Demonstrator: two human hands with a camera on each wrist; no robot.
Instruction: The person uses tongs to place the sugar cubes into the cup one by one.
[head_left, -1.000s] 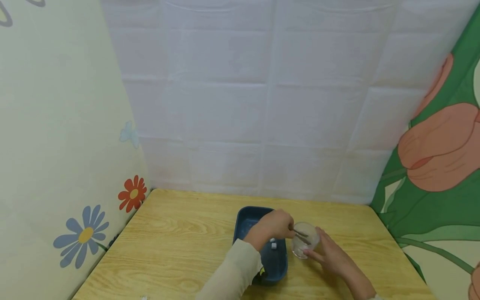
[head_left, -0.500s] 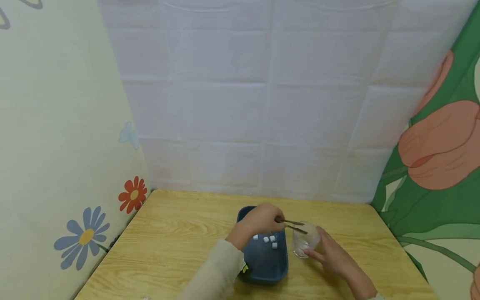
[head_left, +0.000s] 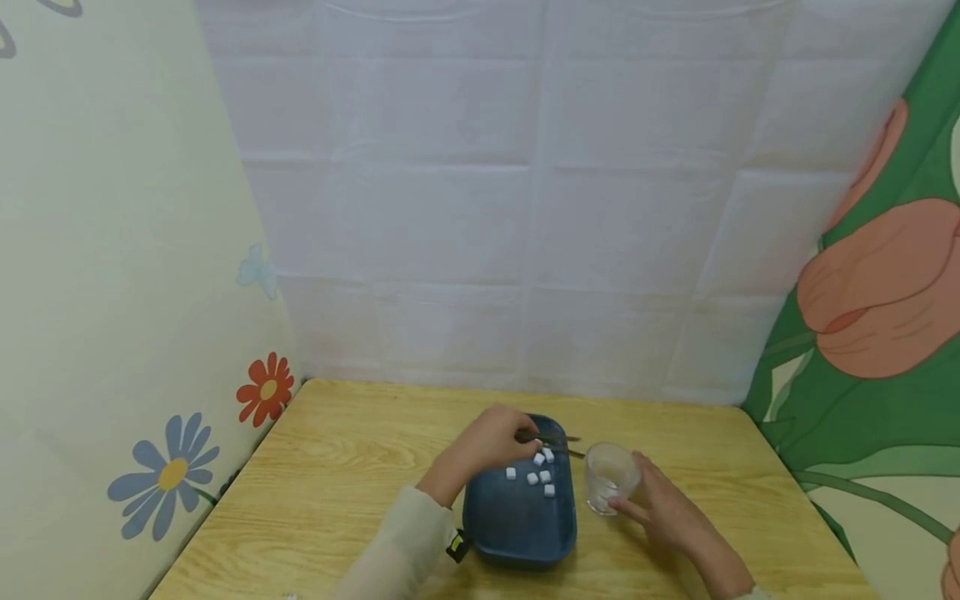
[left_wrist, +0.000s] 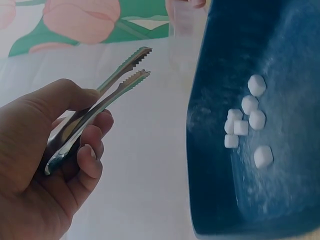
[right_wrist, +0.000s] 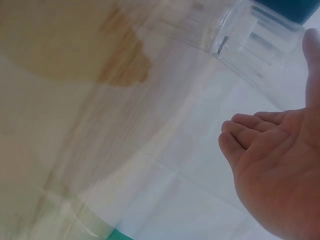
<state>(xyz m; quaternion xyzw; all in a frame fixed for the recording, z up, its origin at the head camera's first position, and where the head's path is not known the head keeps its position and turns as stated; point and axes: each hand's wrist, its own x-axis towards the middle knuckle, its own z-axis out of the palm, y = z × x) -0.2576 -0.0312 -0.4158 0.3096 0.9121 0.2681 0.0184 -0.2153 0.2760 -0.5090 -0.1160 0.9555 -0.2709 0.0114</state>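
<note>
My left hand [head_left: 491, 437] is above the far left part of the blue tray [head_left: 517, 527], gripping metal tongs [left_wrist: 116, 96]. The tongs' toothed tips stand apart, with nothing between them in the left wrist view, and point right toward the glass. Several small white cubes [head_left: 545, 477] lie loose on the tray floor, mostly toward its far end. Right of the tray stands a clear glass [head_left: 609, 477], held by my right hand [head_left: 671, 517] with the thumb on the near side and the fingers behind. In the right wrist view, the glass [right_wrist: 255, 42] shows between thumb and fingers.
The wood-grain table [head_left: 360, 492] carries the tray and glass. A white sheet [head_left: 450, 250] hangs behind its far edge. Flower-printed cloths flank it, a pale one [head_left: 135, 292] on the left and a green one [head_left: 847, 417] on the right.
My left hand has drawn the tongs leftward, from inside the glass mouth back over the tray, uncovering more white cubes. The right hand and the glass have stayed in place.
</note>
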